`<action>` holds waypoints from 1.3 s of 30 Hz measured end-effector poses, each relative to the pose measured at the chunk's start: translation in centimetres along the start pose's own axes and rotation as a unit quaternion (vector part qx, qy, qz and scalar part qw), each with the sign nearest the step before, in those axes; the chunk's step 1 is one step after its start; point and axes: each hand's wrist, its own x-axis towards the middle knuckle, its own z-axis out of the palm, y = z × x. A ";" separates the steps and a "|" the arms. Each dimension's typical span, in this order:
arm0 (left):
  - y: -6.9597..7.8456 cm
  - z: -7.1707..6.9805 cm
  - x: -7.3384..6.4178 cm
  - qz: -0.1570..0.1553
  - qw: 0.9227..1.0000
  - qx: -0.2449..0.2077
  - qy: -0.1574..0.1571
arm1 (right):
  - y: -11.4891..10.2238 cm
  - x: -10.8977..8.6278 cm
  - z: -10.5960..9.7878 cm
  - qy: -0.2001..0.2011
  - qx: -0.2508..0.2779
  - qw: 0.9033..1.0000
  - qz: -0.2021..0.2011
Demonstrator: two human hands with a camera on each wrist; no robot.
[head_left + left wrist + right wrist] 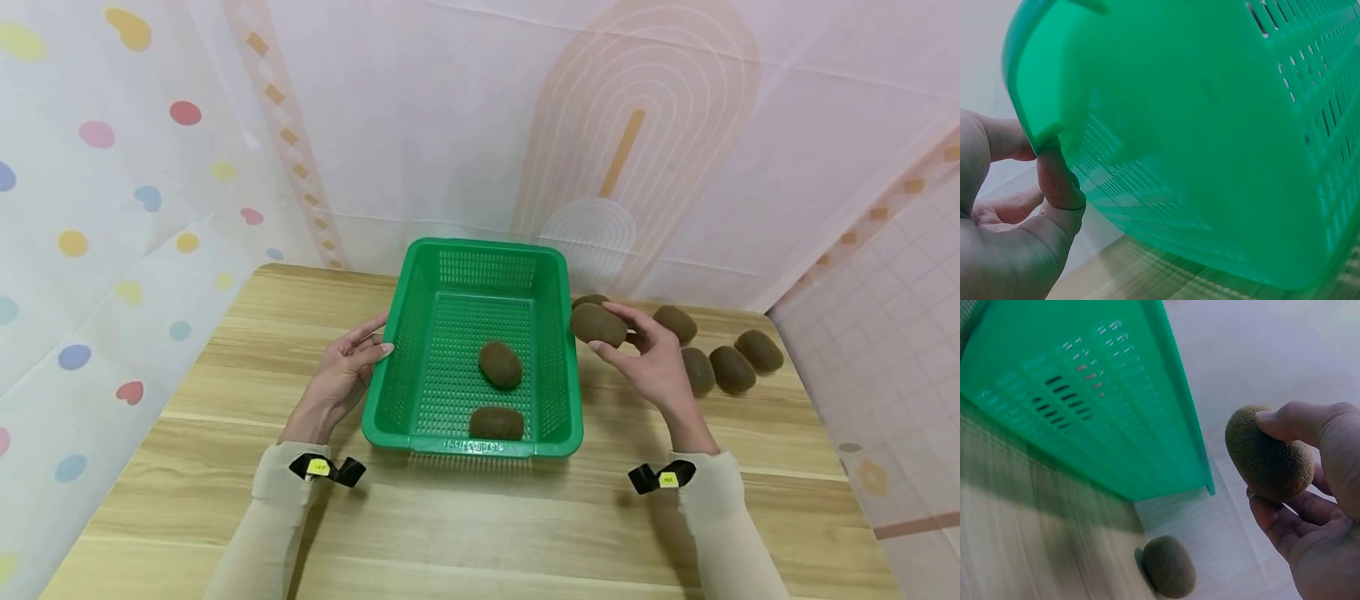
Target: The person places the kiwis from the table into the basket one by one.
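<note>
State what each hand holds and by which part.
Left hand pinches the green basket by its left rim; right hand grips a kiwi by opposite sides.

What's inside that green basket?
Two brown kiwis lie in the green basket. The front rim hides the nearer one's lower edge; whatever is beneath both is covered.

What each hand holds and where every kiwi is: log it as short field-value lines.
left hand: grips left rim of green basket
right hand: holds one kiwi above the table, by the basket's right side
kiwis in basket: two
kiwis on table: five, right of basket
</note>
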 end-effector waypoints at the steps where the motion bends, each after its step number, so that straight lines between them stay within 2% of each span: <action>1: 0.0 0.0 0.0 -0.001 1.000 -0.001 0.000 | -0.2 0.0 0.1 -0.004 0.008 1.000 -0.005; 11: 0.1 0.1 0.1 -0.005 1.000 -0.006 0.006 | -1.6 -0.1 1.1 -0.041 0.020 0.998 -0.049; 19: 0.2 0.1 0.0 -0.005 1.000 -0.006 0.008 | -2.6 -0.2 1.9 -0.066 0.021 0.995 -0.066; 24: 0.2 0.1 0.0 -0.008 1.000 -0.004 0.008 | -2.9 -0.5 2.3 -0.082 0.005 0.994 -0.075; 34: 0.2 0.1 0.0 -0.003 1.000 -0.004 0.006 | -3.0 -0.8 2.9 -0.151 -0.014 0.983 -0.102; 39: 0.2 0.1 -0.1 -0.002 1.000 -0.007 0.004 | -2.9 -0.8 2.7 -0.150 -0.027 0.983 -0.104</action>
